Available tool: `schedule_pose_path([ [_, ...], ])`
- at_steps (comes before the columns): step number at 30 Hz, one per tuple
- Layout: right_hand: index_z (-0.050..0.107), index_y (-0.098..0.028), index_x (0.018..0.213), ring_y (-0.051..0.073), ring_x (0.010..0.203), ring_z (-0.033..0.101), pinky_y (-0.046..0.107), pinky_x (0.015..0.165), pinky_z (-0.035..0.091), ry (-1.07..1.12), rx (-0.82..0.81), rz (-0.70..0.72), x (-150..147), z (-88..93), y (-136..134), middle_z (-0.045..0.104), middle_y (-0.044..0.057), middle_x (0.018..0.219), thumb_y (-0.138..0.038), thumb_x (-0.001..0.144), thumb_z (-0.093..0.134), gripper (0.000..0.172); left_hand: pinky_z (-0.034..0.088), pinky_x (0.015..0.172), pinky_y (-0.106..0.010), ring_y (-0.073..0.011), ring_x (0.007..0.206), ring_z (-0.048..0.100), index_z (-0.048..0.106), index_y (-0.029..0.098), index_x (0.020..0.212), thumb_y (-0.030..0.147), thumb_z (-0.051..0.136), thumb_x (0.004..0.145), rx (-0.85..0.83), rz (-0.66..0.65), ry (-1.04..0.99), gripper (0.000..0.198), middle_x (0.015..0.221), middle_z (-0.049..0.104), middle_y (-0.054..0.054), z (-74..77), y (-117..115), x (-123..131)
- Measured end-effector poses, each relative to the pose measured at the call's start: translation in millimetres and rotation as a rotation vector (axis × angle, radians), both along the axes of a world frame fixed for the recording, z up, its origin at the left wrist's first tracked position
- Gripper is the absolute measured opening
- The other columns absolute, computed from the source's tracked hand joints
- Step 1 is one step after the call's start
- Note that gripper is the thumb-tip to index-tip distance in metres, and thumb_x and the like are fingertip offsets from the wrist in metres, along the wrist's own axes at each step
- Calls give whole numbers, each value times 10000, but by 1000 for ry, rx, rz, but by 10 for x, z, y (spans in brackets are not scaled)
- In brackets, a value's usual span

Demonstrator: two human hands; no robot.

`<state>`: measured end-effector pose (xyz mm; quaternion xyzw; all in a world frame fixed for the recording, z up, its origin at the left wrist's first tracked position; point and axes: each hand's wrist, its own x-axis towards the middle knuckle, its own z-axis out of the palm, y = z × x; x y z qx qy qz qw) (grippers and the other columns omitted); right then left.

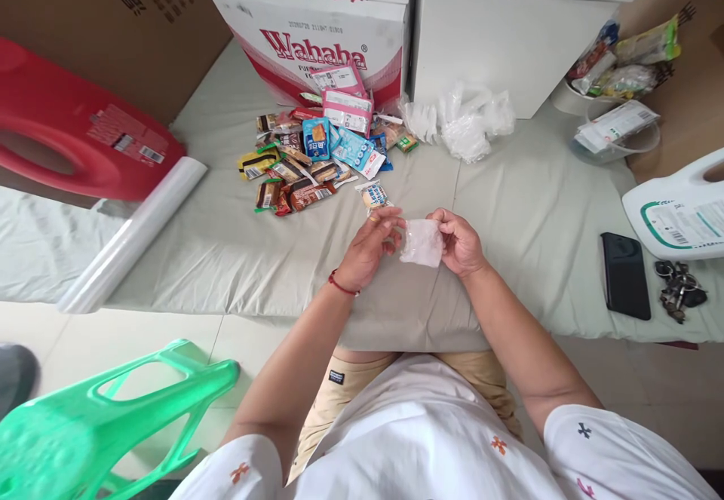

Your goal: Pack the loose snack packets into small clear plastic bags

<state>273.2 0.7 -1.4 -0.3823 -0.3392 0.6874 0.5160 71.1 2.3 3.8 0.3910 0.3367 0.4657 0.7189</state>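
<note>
A small clear plastic bag (422, 243), flat and whitish, is pinched at its right edge between the thumb and fingers of my right hand (461, 243). On the other side of the bag is my left hand (370, 247), its fingers loosely curled and apart; whether a fingertip touches the bag's left edge I cannot tell. Just beyond the left fingertips lies a small wrapped snack (373, 194), its lower part hidden by them. Farther back is a heap of wrapped snacks (317, 142), with pink labelled packets (346, 111) at its rear.
Clear plastic bags (467, 127) lie bunched before white boxes (480, 40). At right are a tub of packets (614, 138), a white jug (679, 210), a phone (627, 275) and keys (680, 289). Left are a film roll (136, 232), a red jug (84, 123) and a green stool (113, 409).
</note>
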Motion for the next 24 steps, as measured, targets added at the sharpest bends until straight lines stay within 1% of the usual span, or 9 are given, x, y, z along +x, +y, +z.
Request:
schedule_pose_path([
  [2,586,-228,699,86,474,283,216,424,224,-89,4,-38,6,-22,8,425,-56,587,-347,737,654,142,411,541,-208,-97,643,580,698,168,1017,539,817,815,-25,-78,0,439,807,665,-13,-77,69,40],
  [5,604,-236,765,93,503,327,217,456,260,-266,53,-116,-15,-65,11,434,-62,607,-383,792,692,174,357,513,-201,-70,560,496,691,164,919,510,881,756,-14,-141,34,427,686,583,36,-172,52,60],
  [7,621,-248,860,101,555,395,230,507,333,-410,151,-204,-46,-74,-7,519,-44,710,-399,821,722,186,364,532,-201,-61,560,488,685,162,866,456,903,745,43,-101,74,386,681,594,40,-202,14,59],
  [10,626,-265,961,132,689,504,265,638,432,-576,316,-321,-103,-30,-69,594,-5,870,-427,888,716,199,424,598,-212,-71,595,536,676,167,817,429,900,758,116,49,95,351,675,630,34,-206,-13,66],
  [12,639,-271,976,160,772,551,285,691,462,-606,378,-256,-143,16,-118,610,15,910,-469,913,706,219,463,638,-228,-85,624,574,675,172,814,435,905,751,140,104,92,355,689,657,25,-196,-11,78],
  [16,692,-274,931,185,816,578,310,747,484,-658,452,-72,-201,57,-164,644,19,894,-502,867,771,250,496,668,-250,-109,678,610,672,169,789,455,928,709,165,65,73,393,736,684,-1,-181,-5,85],
  [18,701,-264,879,167,725,554,303,705,464,-650,424,-86,-202,48,-159,625,0,789,-511,911,720,250,442,584,-222,-94,618,574,651,171,783,462,926,709,129,73,59,408,692,656,14,-182,-9,76],
  [21,713,-256,857,148,636,514,287,626,420,-618,371,-120,-187,27,-152,599,-19,705,-517,934,688,274,318,475,-210,-72,518,497,622,174,790,575,818,808,89,57,71,448,663,642,13,-190,-13,70],
  [24,740,-255,855,150,659,537,287,643,432,-629,410,-74,-191,6,-160,643,-9,736,-487,918,715,242,311,467,-218,-60,480,452,597,175,769,618,756,854,128,51,102,478,625,605,26,-196,-6,86],
])
